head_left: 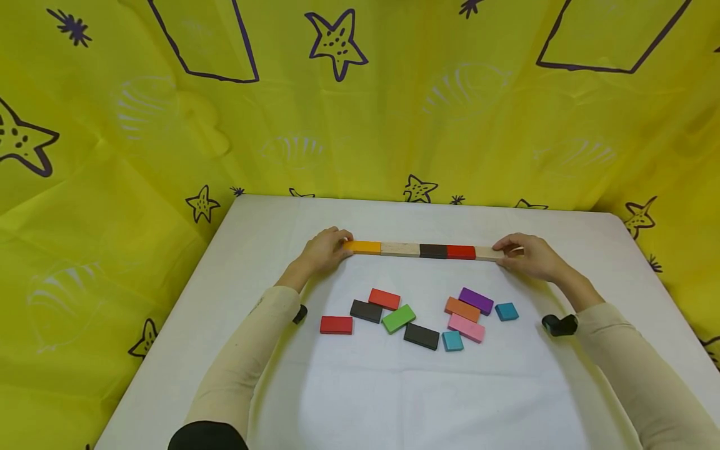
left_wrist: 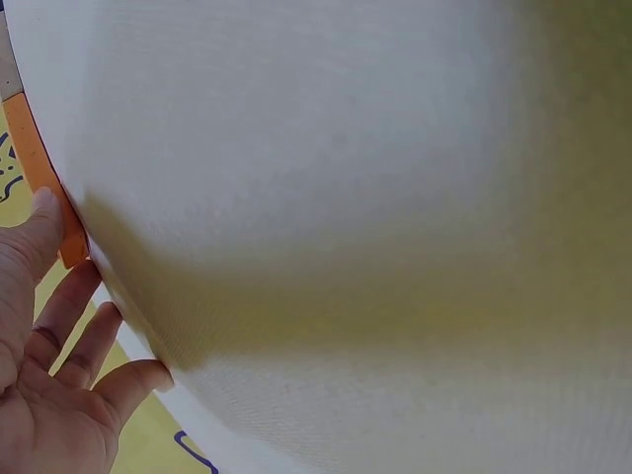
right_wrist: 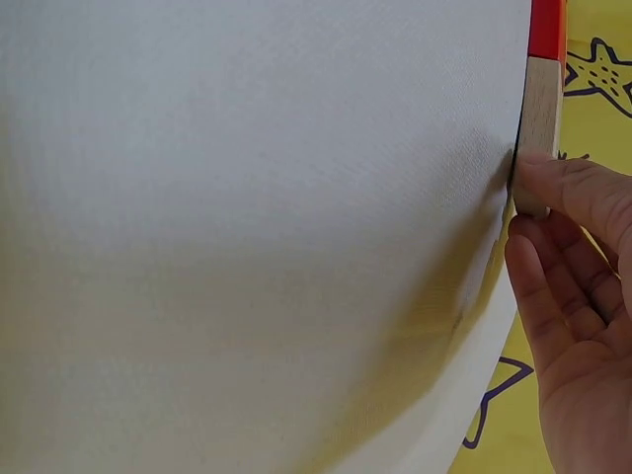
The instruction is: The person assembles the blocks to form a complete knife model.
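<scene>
Wooden blocks lie end to end in a straight row across the table. At the row's left end, my left hand (head_left: 325, 251) pinches an orange-yellow block (head_left: 367, 248), its thumb on the near side in the left wrist view. Beside that come a long plain wood block (head_left: 400, 250), a dark block (head_left: 433, 251) and a red block (head_left: 460, 252). The right end is another plain wood block (head_left: 487, 253), which my right hand (head_left: 530, 256) grips between thumb and fingers. The right wrist view shows this wood block (right_wrist: 539, 109) touching the red one.
Nearer me lie several loose blocks, among them a red block (head_left: 336, 325), a green block (head_left: 399, 319), a pink block (head_left: 466, 327), a purple block (head_left: 475, 300) and two small blue blocks. Yellow patterned cloth (head_left: 360, 125) hangs behind the white table (head_left: 360, 400).
</scene>
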`<state>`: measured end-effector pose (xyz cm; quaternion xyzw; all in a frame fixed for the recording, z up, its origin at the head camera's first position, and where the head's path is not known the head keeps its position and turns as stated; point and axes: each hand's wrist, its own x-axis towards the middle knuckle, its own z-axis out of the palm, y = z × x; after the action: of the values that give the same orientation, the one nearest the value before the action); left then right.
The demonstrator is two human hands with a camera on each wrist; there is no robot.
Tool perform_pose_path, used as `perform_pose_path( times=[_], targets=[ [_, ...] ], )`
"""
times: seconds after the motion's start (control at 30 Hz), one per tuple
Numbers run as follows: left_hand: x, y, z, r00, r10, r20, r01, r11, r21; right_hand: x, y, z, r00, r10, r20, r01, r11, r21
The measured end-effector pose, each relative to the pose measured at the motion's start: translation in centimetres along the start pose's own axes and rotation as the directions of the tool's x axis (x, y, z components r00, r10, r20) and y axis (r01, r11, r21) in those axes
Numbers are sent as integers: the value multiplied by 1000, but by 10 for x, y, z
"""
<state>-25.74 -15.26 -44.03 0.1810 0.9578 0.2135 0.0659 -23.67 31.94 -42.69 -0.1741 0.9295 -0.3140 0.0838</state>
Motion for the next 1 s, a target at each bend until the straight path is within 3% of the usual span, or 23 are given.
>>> perform_pose_path(
  times=[0.53, 1.0],
  targets=[
    [0, 1, 1, 1000, 3, -1, -3, 1000, 15, 1, 4, 2, 1000, -21, -5, 21, 1000, 18],
    [1, 1, -1, 1000, -1, 5, 1, 1000, 16, -8, -10, 5, 998, 41, -40, -43, 998, -40]
  ],
)
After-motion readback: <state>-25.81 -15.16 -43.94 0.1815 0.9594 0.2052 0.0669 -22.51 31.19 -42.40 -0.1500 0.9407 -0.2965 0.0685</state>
